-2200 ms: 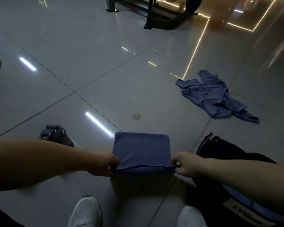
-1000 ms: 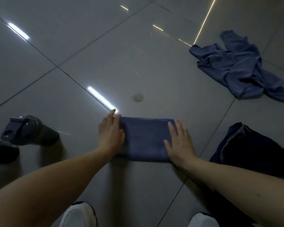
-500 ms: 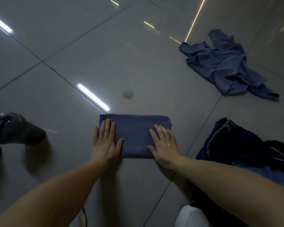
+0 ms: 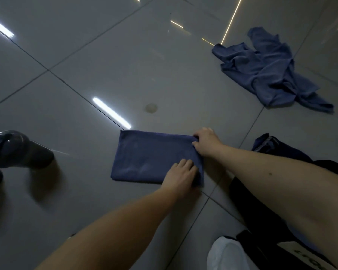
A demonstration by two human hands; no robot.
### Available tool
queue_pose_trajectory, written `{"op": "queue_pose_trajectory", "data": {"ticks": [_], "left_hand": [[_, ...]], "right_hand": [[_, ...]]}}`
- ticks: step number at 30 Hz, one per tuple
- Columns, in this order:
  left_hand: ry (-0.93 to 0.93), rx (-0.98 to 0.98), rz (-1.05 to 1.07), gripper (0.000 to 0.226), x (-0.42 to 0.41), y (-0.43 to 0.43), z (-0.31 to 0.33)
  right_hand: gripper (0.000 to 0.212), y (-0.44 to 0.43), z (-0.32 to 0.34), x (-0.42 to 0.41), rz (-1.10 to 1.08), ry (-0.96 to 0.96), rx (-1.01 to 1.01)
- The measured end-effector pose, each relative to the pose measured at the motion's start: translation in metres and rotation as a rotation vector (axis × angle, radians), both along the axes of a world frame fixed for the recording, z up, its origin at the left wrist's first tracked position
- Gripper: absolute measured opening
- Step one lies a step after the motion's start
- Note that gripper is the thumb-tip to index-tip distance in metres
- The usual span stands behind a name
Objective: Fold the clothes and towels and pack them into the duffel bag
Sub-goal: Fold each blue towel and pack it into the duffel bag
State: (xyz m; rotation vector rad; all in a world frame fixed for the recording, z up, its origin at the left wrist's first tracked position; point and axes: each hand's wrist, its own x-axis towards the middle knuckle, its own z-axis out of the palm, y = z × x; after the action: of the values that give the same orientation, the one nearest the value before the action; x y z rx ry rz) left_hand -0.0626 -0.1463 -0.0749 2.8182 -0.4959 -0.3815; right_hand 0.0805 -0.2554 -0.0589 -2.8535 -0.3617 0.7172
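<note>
A folded dark blue towel point(image 4: 150, 156) lies flat on the grey tiled floor in front of me. My left hand point(image 4: 180, 174) reaches across to its near right corner, fingers curled over the edge. At the far right corner, my right hand point(image 4: 205, 142) pinches the cloth. To the right lies the dark duffel bag point(image 4: 277, 154), its opening facing the towel; my right forearm hides much of it. A crumpled blue garment point(image 4: 271, 75) is on the floor at the far right.
A dark grey bottle-like object point(image 4: 18, 149) lies on its side at the left edge, with another dark shape below it. My white shoe point(image 4: 228, 254) shows at the bottom right. A small round mark point(image 4: 151, 108) is on the tile beyond the towel.
Both hands were pressing flat on the towel's two ends. Now my left hand has crossed to the near right corner and my right hand has moved to the far right corner, both taking hold.
</note>
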Motion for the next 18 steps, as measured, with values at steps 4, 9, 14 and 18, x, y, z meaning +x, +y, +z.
{"op": "queue_pose_trajectory", "data": {"ticks": [4, 9, 14, 18], "left_hand": [[0.001, 0.011, 0.035, 0.041, 0.001, -0.005, 0.001], [-0.013, -0.093, 0.014, 0.033, 0.000, -0.006, 0.003], [0.020, -0.158, 0.079, 0.032, -0.007, -0.007, 0.017], [0.018, -0.108, -0.063, 0.054, -0.018, -0.006, 0.025]], "right_hand": [[0.021, -0.003, 0.001, -0.002, -0.049, 0.015, 0.011], [0.011, -0.008, 0.006, 0.000, -0.114, 0.093, 0.037], [0.012, -0.011, 0.026, 0.005, -0.112, 0.205, 0.041], [0.019, -0.014, 0.034, 0.003, -0.148, 0.256, 0.076]]}}
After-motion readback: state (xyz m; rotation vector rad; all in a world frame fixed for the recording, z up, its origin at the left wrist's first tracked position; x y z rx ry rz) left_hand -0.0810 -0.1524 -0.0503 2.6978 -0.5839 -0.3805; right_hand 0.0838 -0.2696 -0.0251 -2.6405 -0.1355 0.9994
